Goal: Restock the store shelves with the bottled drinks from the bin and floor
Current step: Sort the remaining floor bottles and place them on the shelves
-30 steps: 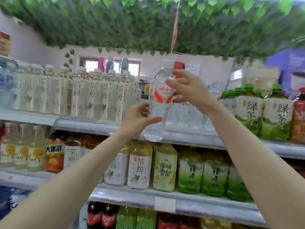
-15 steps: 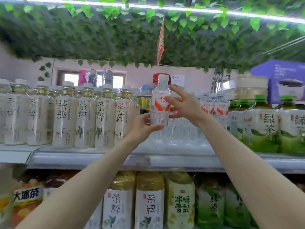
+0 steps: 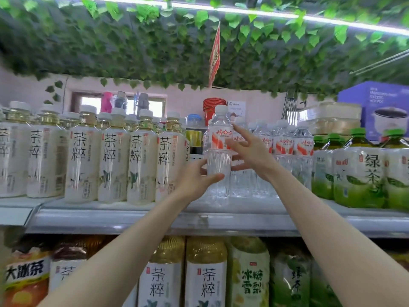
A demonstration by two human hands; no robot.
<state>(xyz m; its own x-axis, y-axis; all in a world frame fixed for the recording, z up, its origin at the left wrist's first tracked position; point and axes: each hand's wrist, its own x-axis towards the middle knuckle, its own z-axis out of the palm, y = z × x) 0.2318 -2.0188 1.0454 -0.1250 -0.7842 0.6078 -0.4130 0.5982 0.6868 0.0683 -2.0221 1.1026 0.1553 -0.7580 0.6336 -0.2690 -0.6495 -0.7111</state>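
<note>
A clear water bottle (image 3: 218, 149) with a red-and-white label and white cap stands upright on the top shelf (image 3: 137, 217), at the left end of a row of matching water bottles (image 3: 285, 149). My left hand (image 3: 194, 180) grips its lower half, thumb in front and fingers behind. My right hand (image 3: 251, 151) is at the label height on the bottle's right side, fingers spread and nearly straight, fingertips touching the label.
White tea bottles (image 3: 112, 158) fill the shelf to the left, green tea bottles (image 3: 358, 171) the right. More tea bottles (image 3: 205, 275) stand on the shelf below. Fake ivy (image 3: 155, 45) hangs overhead; a blue box (image 3: 376, 107) and red buckets (image 3: 212, 105) sit behind.
The bottle went from held in the air to standing on the top shelf beside the other water bottles. My right hand's fingers opened from around the label. My view rose toward the top shelf.
</note>
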